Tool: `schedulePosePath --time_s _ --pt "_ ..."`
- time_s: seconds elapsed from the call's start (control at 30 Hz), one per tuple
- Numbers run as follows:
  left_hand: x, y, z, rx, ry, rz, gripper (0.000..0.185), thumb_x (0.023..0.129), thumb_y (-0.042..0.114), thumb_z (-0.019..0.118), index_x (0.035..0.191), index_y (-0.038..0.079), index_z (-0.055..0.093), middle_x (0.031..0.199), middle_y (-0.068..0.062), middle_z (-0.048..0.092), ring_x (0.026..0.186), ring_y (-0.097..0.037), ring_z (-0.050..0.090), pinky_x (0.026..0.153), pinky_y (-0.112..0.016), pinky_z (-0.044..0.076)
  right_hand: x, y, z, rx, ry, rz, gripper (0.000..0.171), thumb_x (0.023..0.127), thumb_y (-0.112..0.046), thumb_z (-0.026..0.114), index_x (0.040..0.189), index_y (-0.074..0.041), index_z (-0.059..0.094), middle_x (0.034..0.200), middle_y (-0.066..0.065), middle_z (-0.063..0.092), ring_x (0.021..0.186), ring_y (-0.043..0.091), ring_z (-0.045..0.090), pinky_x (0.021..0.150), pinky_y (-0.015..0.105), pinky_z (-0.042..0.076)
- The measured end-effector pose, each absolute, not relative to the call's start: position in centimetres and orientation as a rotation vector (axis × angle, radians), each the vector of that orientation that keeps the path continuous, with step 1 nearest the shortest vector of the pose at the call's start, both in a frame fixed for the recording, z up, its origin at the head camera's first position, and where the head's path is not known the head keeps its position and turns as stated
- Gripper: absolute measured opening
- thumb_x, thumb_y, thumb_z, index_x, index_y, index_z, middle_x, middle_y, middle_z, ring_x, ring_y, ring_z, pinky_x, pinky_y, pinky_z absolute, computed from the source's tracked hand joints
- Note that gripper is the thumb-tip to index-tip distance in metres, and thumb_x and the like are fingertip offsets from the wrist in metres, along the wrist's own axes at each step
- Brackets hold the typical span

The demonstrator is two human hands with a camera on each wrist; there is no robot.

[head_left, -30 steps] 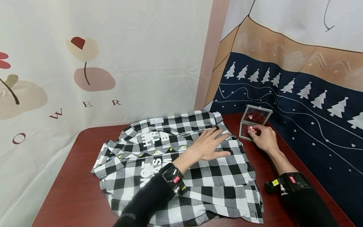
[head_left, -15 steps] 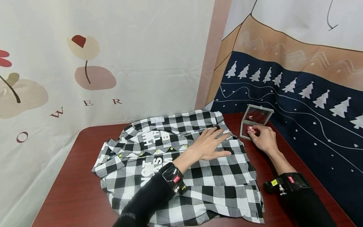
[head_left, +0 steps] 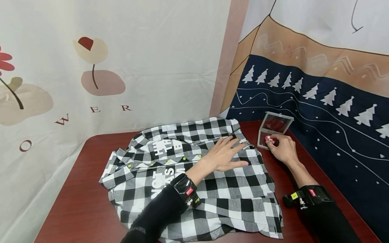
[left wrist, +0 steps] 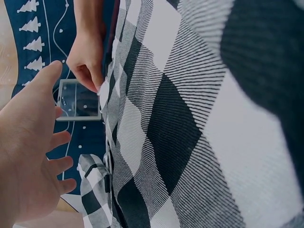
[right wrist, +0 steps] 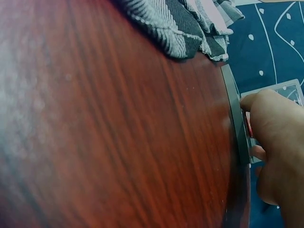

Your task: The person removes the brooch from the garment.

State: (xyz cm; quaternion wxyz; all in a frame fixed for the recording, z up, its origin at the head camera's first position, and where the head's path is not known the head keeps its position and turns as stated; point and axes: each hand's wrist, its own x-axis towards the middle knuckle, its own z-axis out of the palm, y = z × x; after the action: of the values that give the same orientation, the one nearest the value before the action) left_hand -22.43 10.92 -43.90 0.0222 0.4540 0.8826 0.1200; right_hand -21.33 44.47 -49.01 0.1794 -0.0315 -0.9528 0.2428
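Observation:
My left hand point(head_left: 223, 157) lies over the right part of a black-and-white checked shirt point(head_left: 231, 189), palm down with fingers spread. The shirt is spread flat, with white lettering and a row of yellow-green buttons. Right of it stands a small, shallow grey-framed case point(head_left: 259, 137), its glossy lid point(head_left: 276, 124) raised. My right hand point(head_left: 284, 148) reaches over the case and pinches a small red-and-white object point(head_left: 268, 138) between thumb and fingertips; I cannot tell its kind. In the right wrist view the hand point(right wrist: 275, 128) mostly hides that object behind the case's grey side point(right wrist: 236, 114).
Everything rests on a dark red wood-grain table point(head_left: 82, 195). Behind it hangs a pale curtain point(head_left: 170, 60) with flower prints. A navy cloth point(head_left: 334, 131) with white trees borders the right edge, close behind the case.
The view has shifted very slightly. Both hands keep their places, the right one still pinching the small red-and-white object at the case.

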Motion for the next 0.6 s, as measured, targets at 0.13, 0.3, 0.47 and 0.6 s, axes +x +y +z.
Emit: schedulePosePath --time_s 0.13,0.3,0.47,0.6 --pt "-22.4 10.9 -43.9 1.408 2.734 0.369 0.079 0.113 0.074 0.047 0.179 0.034 0.033 0.189 -0.001 0.029 0.177 -0.038 0.025 0.144 -0.059 0.027 -21.3 44.6 -49.0 -0.060 -2.682 0.681 0.032 0.108 -0.022 0.074 0.128 0.002 0.076 0.127 0.033 0.075 0.120 0.051 0.061 0.102 0.071 0.047" --pt "-22.4 10.8 -44.0 1.407 2.732 0.373 0.079 0.113 0.075 0.046 0.180 0.034 0.033 0.189 -0.002 0.028 0.177 -0.038 0.025 0.144 -0.058 0.026 -21.1 44.3 -48.8 -0.018 -2.650 0.699 0.031 0.108 -0.022 0.074 0.127 0.003 0.075 0.136 0.032 0.072 0.125 0.053 0.060 0.107 0.073 0.046" --pt "-22.7 9.9 -44.1 1.410 2.742 0.397 0.079 0.113 0.073 0.047 0.179 0.033 0.034 0.188 -0.006 0.032 0.176 -0.038 0.027 0.143 -0.060 0.027 -21.0 43.2 -48.3 0.055 -2.611 0.734 0.040 0.107 -0.022 0.072 0.134 0.008 0.072 0.148 0.036 0.064 0.136 0.058 0.053 0.116 0.076 0.038" --pt "-22.9 8.6 -44.0 1.402 2.750 0.427 0.079 0.113 0.072 0.051 0.179 0.032 0.035 0.187 -0.006 0.034 0.176 -0.039 0.028 0.143 -0.061 0.028 -21.0 41.4 -47.6 0.112 -2.610 0.754 0.048 0.107 -0.025 0.073 0.142 0.007 0.069 0.154 0.035 0.061 0.143 0.057 0.050 0.120 0.078 0.034"
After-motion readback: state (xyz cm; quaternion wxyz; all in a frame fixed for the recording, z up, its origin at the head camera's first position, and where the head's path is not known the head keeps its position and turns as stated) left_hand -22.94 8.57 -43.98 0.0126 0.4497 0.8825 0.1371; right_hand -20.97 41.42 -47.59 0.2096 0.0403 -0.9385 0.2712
